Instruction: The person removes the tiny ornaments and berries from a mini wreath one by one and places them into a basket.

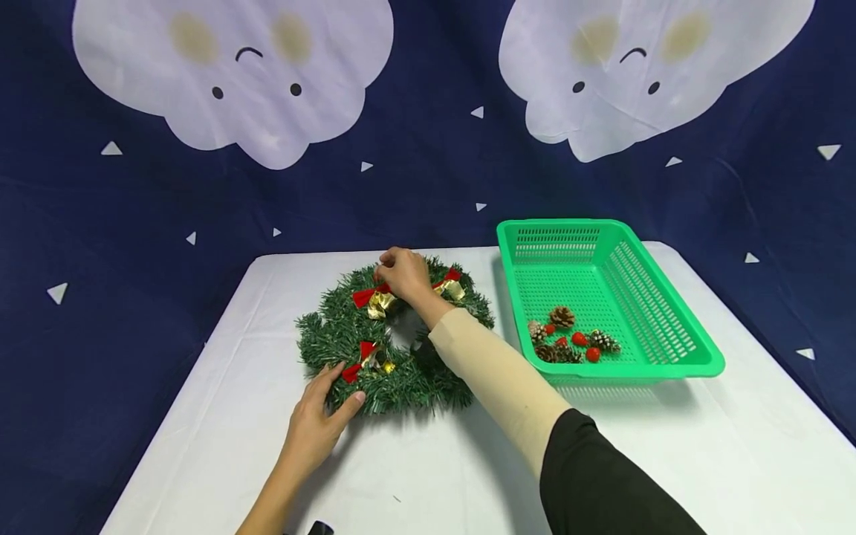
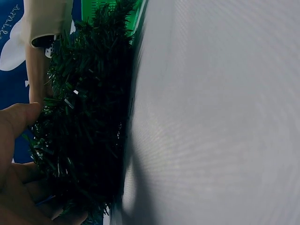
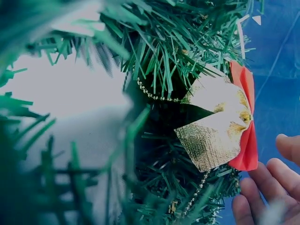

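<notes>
A green tinsel wreath [image 1: 334, 327] lies on the white table, decorated with red and gold bows. My left hand [image 1: 314, 420] rests against its near left edge, beside a small red bow [image 1: 367, 349], with the thumb spread from the fingers. In the left wrist view, the thumb and fingers touch the tinsel [image 2: 89, 117]; some fingertips are hidden. My right hand [image 1: 406, 275] is over the far side of the wreath, between two bows. The right wrist view shows its loosely bent fingers [image 3: 267, 187] next to a gold and red bow [image 3: 211, 140], pinching nothing visible.
Right of the wreath stands a green plastic basket [image 1: 689, 327] with several pinecones [image 1: 562, 317] and red berries [image 1: 593, 354] at its near left. A dark blue cloth with white clouds [image 1: 428, 171] hangs behind the table. A small black object [image 1: 321, 528] shows at the bottom edge.
</notes>
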Motion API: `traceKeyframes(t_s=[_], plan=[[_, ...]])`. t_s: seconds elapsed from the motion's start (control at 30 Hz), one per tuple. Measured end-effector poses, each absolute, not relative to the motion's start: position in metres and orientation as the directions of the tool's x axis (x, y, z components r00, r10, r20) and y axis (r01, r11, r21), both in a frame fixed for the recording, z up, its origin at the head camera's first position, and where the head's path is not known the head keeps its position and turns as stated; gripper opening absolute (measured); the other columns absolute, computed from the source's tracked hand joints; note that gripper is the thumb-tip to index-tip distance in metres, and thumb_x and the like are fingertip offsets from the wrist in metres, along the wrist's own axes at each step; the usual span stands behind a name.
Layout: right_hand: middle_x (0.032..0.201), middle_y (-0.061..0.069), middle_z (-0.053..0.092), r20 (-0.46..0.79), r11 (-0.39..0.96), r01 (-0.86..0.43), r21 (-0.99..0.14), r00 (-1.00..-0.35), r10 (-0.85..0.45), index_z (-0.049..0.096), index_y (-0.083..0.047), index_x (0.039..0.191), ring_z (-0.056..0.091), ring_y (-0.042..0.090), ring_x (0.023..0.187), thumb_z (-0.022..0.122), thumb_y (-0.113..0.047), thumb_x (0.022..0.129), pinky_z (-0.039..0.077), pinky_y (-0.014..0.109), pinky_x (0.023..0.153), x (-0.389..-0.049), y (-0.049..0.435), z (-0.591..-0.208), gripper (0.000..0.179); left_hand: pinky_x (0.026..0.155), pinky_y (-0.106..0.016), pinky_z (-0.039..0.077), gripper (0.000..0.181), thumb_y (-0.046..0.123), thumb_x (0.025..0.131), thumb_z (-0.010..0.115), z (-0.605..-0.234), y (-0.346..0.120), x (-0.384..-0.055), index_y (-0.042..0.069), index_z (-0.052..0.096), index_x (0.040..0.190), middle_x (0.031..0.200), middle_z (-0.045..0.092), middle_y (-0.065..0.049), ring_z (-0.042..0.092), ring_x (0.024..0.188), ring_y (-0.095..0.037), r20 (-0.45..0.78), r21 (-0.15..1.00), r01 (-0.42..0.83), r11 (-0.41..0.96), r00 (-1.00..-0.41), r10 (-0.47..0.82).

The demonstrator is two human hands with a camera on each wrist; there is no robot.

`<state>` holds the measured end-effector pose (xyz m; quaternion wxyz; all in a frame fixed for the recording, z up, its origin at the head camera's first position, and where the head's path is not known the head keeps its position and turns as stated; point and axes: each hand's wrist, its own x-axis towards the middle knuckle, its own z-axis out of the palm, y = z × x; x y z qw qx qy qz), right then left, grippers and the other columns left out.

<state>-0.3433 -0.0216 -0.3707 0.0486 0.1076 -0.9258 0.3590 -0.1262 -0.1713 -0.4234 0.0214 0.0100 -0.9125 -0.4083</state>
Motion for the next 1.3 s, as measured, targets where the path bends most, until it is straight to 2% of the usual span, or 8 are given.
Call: traceKeyframes(t_s=[0.23, 0.5, 0.87, 1.3], plan=[[0.113, 0.002, 0.070, 0.159, 0.733, -0.237, -0.637, -0.971, -0.176, 0.067, -0.015, 0.114, 0.064, 0.021, 0.103, 0.063, -0.030, 0.091, 0.045, 0.037, 0.099, -0.345, -0.023, -0.376, 0.028, 0.105, -0.070, 0.022, 0.069, 0.050, 0.089, 0.057, -0.425, -0.169, -0.124, 0.016, 0.037, 0.145, 0.154, 0.025, -0.020, 0.026, 0.138, -0.048, 0.035, 0.747, -0.005, 0.665, -0.998, -0.046], [0.109, 0.001, 0.071, 0.136, 0.741, -0.222, -0.633, -0.975, -0.176, 0.068, -0.016, 0.113, 0.065, 0.020, 0.099, 0.063, -0.030, 0.090, 0.049, 0.037, 0.093, -0.348, -0.024, -0.382, 0.027, 0.106, -0.069, 0.023, 0.069, 0.048, 0.089, 0.060, -0.427, -0.169, -0.125, 0.015, 0.038, 0.145, 0.154, 0.027, -0.020, 0.027, 0.138, -0.047, 0.055, 0.753, 0.011, 0.658, -0.997, -0.046], [0.105, -0.002, 0.072, 0.128, 0.758, -0.242, -0.605, -0.970, -0.208, 0.069, -0.018, 0.109, 0.066, 0.018, 0.095, 0.062, -0.030, 0.091, 0.049, 0.036, 0.093, -0.350, -0.024, -0.386, 0.023, 0.106, -0.068, 0.024, 0.068, 0.048, 0.088, 0.060, -0.428, -0.168, -0.126, 0.014, 0.039, 0.144, 0.153, 0.028, -0.021, 0.028, 0.138, -0.046, 0.065, 0.755, 0.020, 0.655, -0.997, -0.044], [0.106, -0.001, 0.072, 0.148, 0.796, -0.282, -0.535, -0.959, -0.241, 0.068, -0.018, 0.109, 0.065, 0.020, 0.099, 0.063, -0.029, 0.091, 0.047, 0.039, 0.095, -0.349, -0.028, -0.388, 0.022, 0.106, -0.068, 0.024, 0.068, 0.047, 0.088, 0.061, -0.425, -0.168, -0.124, 0.015, 0.039, 0.144, 0.153, 0.028, -0.020, 0.028, 0.139, -0.045, 0.070, 0.751, 0.018, 0.660, -0.996, -0.052]])
